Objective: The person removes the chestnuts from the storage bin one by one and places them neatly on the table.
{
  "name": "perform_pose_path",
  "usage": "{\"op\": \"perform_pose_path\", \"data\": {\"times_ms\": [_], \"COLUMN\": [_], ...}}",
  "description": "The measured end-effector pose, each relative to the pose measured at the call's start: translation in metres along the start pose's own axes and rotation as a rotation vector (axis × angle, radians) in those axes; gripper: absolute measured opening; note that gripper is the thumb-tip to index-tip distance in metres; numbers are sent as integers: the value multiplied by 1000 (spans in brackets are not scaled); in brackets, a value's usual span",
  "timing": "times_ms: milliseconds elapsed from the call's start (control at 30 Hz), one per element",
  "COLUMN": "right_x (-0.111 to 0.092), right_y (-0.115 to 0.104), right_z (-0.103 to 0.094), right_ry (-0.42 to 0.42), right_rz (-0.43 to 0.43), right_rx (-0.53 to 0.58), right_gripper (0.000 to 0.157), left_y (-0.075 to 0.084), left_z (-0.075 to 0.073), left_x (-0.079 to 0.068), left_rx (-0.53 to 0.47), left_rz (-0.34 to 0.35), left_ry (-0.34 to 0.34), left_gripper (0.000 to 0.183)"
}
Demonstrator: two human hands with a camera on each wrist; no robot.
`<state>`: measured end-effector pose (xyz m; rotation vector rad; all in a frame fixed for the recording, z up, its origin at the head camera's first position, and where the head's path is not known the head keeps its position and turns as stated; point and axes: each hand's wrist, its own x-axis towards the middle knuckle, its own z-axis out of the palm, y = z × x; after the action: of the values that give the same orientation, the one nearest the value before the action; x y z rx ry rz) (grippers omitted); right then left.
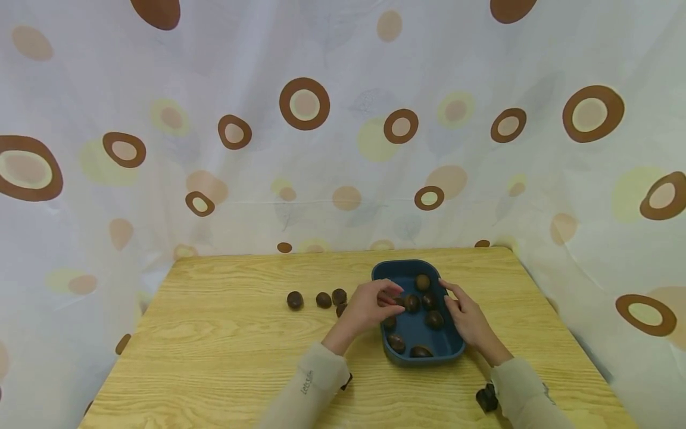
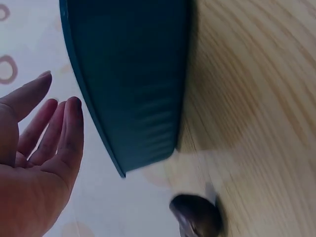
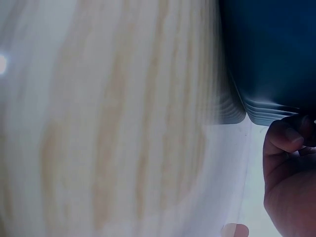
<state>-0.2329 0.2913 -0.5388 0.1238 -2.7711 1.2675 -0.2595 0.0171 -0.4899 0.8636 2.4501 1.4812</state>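
Observation:
A dark blue, rounded rectangular basin (image 1: pixel 409 330) stands on the table, right of centre. Inside it lie several dark brown, roundish fruits (image 1: pixel 435 320) that look like passion fruit. My left hand (image 1: pixel 367 307) reaches over the basin's left rim; in the left wrist view its thumb and bent fingers (image 2: pixel 71 123) are apart with nothing between them. On the right, my right hand (image 1: pixel 471 322) holds the basin's rim, partly cut off in the right wrist view. Several more dark fruits (image 1: pixel 294 300) lie on the table left of the basin, one partly behind my left hand.
The pale wood-grain table (image 1: pixel 230 351) runs back to a white curtain (image 1: pixel 343 149) with brown and yellow spots, which also hangs along both sides. Small black devices (image 1: pixel 486 398) sit at both wrists, below light sleeves (image 1: pixel 321 369).

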Motion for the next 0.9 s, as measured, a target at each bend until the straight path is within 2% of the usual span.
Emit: {"op": "perform_pose_path", "data": {"times_ms": [167,300,400,600,733,900], "right_x": [1,0,-1,-2,0,0], "right_y": [-1,-2,-4,-5,-2,-2], "right_z": [-1,-2,-4,-7,-6,-4], "right_ry": [16,13,-5,-10,-10,-20], "right_rz": [-20,-34,-37,-53,-60,-62], "right_rx": [-35,-32,-3,27,34,37], "right_gripper": [46,45,46,45,45,45], "left_y": [8,11,11,11,11,11], "left_z": [22,37,47,66,74,79], "left_x": [14,25,30,40,45,44], "left_rx": [39,30,-1,-100,-146,-148], "left_rz": [17,3,-37,-171,-260,-315], "left_ry": [-63,-80,-73,-22,11,9], "left_gripper": [36,41,42,40,37,35]}}
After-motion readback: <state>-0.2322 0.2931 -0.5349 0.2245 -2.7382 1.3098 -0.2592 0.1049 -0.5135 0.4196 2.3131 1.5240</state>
